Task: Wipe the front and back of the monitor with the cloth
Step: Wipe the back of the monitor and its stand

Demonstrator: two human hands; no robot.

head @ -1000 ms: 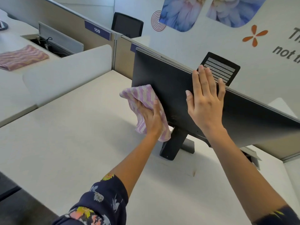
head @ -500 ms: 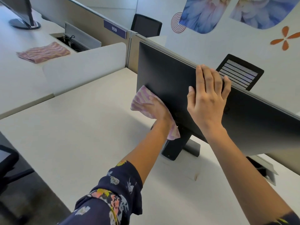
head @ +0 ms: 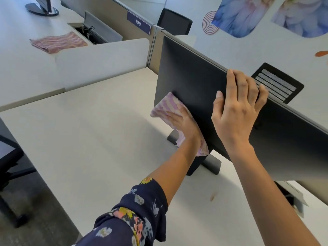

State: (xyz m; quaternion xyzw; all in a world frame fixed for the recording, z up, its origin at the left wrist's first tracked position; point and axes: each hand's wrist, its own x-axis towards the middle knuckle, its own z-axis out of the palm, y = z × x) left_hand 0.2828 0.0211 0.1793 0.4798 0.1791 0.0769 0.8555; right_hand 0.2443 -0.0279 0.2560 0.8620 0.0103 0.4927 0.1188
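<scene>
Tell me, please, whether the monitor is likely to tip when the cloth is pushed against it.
Probably wobbly: the wide monitor sits on one narrow stand, so it seems top-heavy. The right hand grips its top edge, likely bracing it. The panel looks stiff under the cloth.

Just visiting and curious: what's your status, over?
Left hand presses cloth to lower edge of monitor, fingers hidden. Right hand grips its top edge. Nothing in the way.

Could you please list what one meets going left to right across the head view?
The spare striped cloth → wiping cloth pressed by the left hand → right hand on the monitor top edge → black slatted panel.
</scene>
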